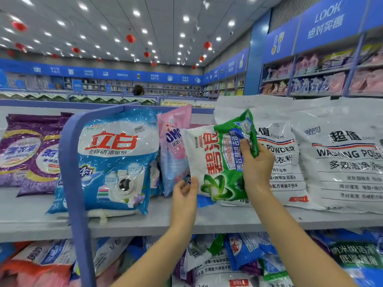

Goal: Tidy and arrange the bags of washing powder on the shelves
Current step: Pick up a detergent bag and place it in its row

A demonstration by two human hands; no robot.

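While purple bags (24, 150), a blue bag (116, 160) and a pink bag (174, 146) lean along the top shelf (145, 222), the green-and-white bag (215, 162) is held sideways over it, in front of the big white bags (339, 154). The left hand (184, 193) pinches its lower corner and the right hand (257, 162) curls round its green end. It looks soft, slumping and slick, so gripping both ends seems wise.

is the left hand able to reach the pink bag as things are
Probably yes: the pink bag stands just above the left hand, nothing between, but that hand must first release the green bag.
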